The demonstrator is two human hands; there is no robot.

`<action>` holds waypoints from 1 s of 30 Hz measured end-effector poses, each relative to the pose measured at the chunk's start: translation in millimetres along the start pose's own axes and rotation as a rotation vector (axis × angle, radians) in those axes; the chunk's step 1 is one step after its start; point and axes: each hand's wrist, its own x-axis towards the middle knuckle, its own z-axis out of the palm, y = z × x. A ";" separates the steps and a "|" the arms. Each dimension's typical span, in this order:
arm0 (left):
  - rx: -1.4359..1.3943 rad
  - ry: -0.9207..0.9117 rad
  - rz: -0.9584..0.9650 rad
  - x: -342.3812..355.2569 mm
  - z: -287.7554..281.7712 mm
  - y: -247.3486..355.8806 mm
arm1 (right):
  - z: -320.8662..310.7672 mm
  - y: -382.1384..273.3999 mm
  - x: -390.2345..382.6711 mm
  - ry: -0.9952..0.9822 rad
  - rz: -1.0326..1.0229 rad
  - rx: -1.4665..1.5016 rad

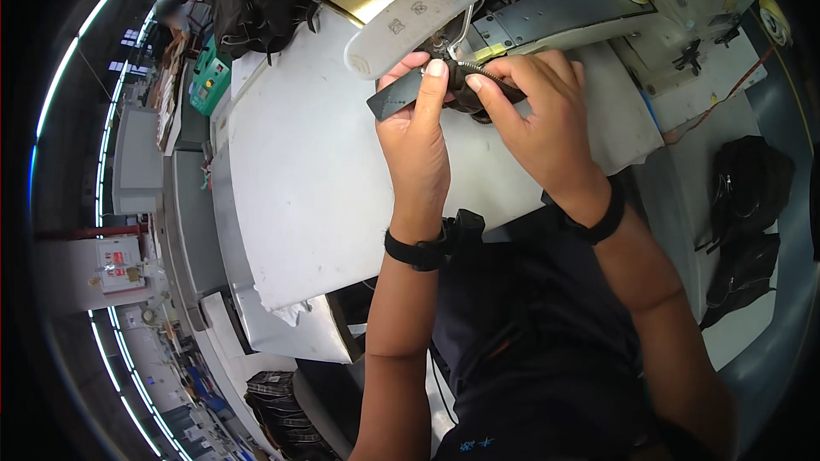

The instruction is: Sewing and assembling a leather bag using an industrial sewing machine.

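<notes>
Pinching a dark flat tab at the person's twelve o'clock, the left hand sits just beside the right hand, which grips a dark zippered piece. A slack pinch could let that piece twist or slip, I'd judge, and knuckles could knock the sewing machine at its one o'clock. Bare white tabletop opens toward eight, its edge beyond, while a black bag lies at four.

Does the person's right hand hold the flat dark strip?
No, the left hand holds the flat dark strip, while the right hand grips the dark zippered piece.
</notes>
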 end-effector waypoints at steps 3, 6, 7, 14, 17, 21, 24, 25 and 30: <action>0.042 -0.013 0.056 1.9 -1.1 -5.6 | 1.6 2.1 2.1 0.034 -0.059 -0.046; -0.002 -0.049 0.055 3.4 -4.9 -8.0 | 0.5 3.9 3.3 0.027 -0.110 -0.085; -0.007 -0.042 0.057 3.1 -5.3 -8.6 | -0.6 4.0 3.7 0.018 -0.120 -0.097; -0.069 0.004 0.020 3.6 0.5 -6.1 | -6.3 9.4 21.9 0.028 -0.184 -0.132; -0.074 0.018 -0.008 4.3 3.2 -4.7 | -8.2 11.5 28.7 -0.032 -0.175 -0.045; -0.064 0.023 -0.040 2.8 4.4 -2.3 | -8.2 11.4 30.4 -0.047 -0.140 -0.026; -0.082 0.027 -0.067 1.3 5.0 -1.3 | -6.9 11.3 29.9 -0.029 -0.124 -0.033; -0.077 0.030 -0.061 0.9 5.4 -1.3 | -6.5 11.5 30.0 -0.021 -0.126 -0.028; -0.062 0.051 -0.056 -1.3 11.2 -3.5 | -7.3 11.8 31.9 0.003 -0.104 -0.021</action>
